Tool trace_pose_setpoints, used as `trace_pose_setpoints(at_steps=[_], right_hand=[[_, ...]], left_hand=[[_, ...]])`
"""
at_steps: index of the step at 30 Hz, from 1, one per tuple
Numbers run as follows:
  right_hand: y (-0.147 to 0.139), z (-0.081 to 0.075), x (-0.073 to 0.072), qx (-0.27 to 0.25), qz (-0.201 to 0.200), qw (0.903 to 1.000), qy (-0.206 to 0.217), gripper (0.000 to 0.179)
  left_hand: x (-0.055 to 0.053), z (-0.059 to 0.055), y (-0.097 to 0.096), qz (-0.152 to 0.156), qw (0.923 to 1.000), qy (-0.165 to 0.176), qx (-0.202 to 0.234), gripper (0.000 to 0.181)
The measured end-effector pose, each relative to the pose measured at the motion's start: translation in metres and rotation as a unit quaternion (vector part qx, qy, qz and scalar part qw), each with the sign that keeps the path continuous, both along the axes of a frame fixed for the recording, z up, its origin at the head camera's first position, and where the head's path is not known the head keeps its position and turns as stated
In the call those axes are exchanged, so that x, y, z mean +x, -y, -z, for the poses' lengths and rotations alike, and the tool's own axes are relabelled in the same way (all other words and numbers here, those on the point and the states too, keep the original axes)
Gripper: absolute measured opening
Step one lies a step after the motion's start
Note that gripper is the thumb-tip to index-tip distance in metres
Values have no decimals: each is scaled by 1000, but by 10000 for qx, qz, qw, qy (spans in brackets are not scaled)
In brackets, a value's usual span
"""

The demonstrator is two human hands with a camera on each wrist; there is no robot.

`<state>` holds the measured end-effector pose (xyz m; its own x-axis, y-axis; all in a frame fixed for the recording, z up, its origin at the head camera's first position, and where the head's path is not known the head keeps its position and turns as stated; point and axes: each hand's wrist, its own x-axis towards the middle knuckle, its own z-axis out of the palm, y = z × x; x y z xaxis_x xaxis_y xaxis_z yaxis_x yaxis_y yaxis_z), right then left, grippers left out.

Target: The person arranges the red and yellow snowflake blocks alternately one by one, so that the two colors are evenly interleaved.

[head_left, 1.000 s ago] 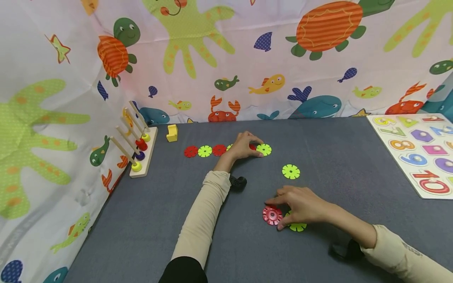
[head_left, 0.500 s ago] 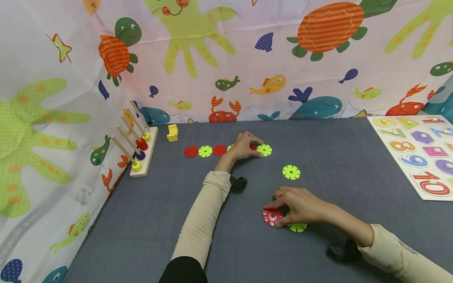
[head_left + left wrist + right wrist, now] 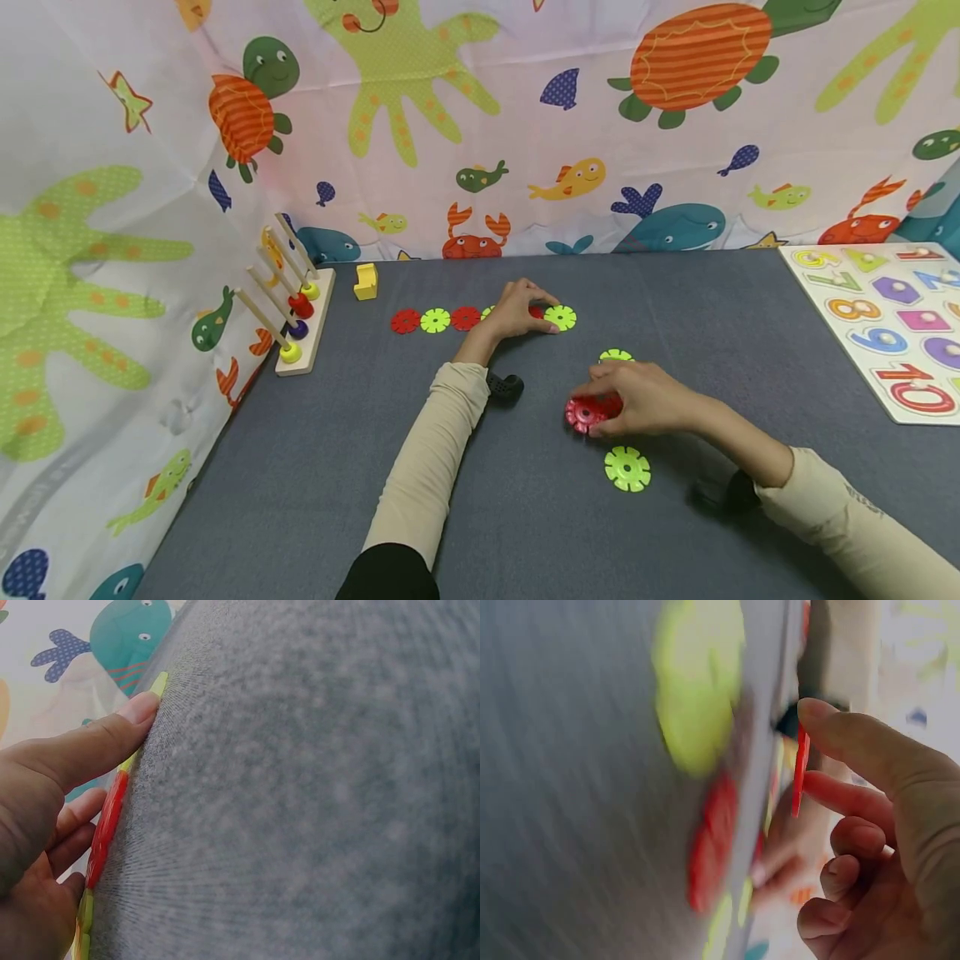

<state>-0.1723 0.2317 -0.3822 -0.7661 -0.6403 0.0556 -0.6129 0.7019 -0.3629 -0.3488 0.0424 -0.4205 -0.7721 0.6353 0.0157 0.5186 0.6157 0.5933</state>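
One peg rack (image 3: 309, 342), far left on the grey worktop (image 3: 300, 500); yellow, purple and red beads (image 3: 301, 307) sit low on its pegs. One yellow block (image 3: 365, 282) just right of it, near the printed backdrop (image 3: 187, 150).

Next, a row of discs (image 3: 435, 320), slotted, alternating red and yellow-green, lying flat, red at the left end. Left hand (image 3: 517, 310) partly covers the row at its right end. Its grip is closed: thumb and forefinger pinch the end disc (image 3: 563, 318), yellow-green, by opposite edges. Left wrist view: neighbouring red disc (image 3: 107, 829) meets it edge to edge. Dark wrist gear (image 3: 504, 389) under that arm, cream sleeve (image 3: 431, 442) behind.

Further right and nearer, right hand (image 3: 648, 404), grip closed on the held red disc (image 3: 582, 415), thumb and forefinger at its edge. Second red disc (image 3: 714, 844) looks to be on the worktop below that hand, but right wrist view is blurred. Far yellow-green disc (image 3: 616, 354) just beyond the hand, partly covered; near yellow-green disc (image 3: 627, 469) on the nearer side, fully visible.

Far right: white puzzle board (image 3: 865, 360) with coloured numbers and shapes, cut by the frame edge.
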Motion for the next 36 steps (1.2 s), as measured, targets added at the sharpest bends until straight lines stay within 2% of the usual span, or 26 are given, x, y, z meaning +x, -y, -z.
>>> trace_pose_setpoints(at_steps=[6, 8, 13, 17, 25, 30, 36], right_hand=[[-23, -10, -43, 96, 951, 9953, -181, 46], [-28, -10, -57, 89, 1192, 9928, -109, 47], [-38, -2, -84, 39, 1589, 9872, 160, 51], [-43, 8, -99, -42, 1764, 9836, 367, 53], [-47, 20, -115, -264, 1903, 9791, 671, 52], [-45, 22, -117, -345, 1864, 9791, 741, 54], [-42, 25, -118, -490, 1809, 9789, 817, 56]], left_hand=[[1, -1, 0, -47, 10000, 14, -52, 44], [1, -1, 0, -63, 9999, 21, -82, 44], [1, -1, 0, -55, 9999, 51, -92, 44], [0, 0, 1, -40, 9999, 100, -38, 44], [-1, 0, 0, -32, 9999, 111, -4, 43], [-1, -1, 0, -109, 9997, 195, 19, 44], [0, -1, 1, -33, 9999, 141, -48, 44]])
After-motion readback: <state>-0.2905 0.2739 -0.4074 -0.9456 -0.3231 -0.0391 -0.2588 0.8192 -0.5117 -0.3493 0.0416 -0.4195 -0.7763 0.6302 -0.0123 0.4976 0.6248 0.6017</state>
